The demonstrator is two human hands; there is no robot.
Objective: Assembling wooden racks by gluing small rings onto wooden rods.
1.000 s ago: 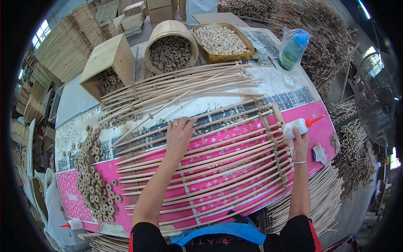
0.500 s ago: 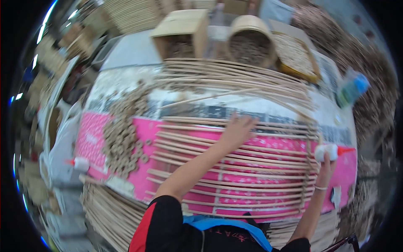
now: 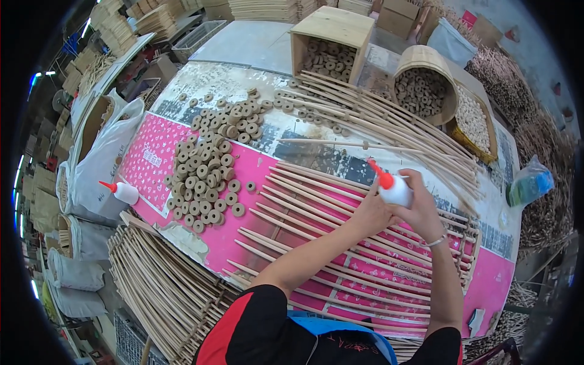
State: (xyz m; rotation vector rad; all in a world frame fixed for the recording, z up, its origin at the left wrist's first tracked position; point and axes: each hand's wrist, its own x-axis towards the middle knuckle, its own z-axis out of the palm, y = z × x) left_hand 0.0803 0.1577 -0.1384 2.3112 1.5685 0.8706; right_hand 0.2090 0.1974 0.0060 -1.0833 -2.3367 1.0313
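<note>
white bottle (image 3: 398,193) between right fingers (image 3: 416,179)

Cardboard boxes (image 3: 396,17) behind worktable (image 3: 249,45); bright light strips (image 3: 35,289) far left.

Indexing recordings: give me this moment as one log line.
right hand: holds red-tipped white bottle | left hand: at bottle | beneath: wooden rods | farther left: piled rings

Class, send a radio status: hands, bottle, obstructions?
Right hand holding white bottle, red nozzle pointing upper left. Left hand beside it. Forearms hiding some wooden rods.
</note>
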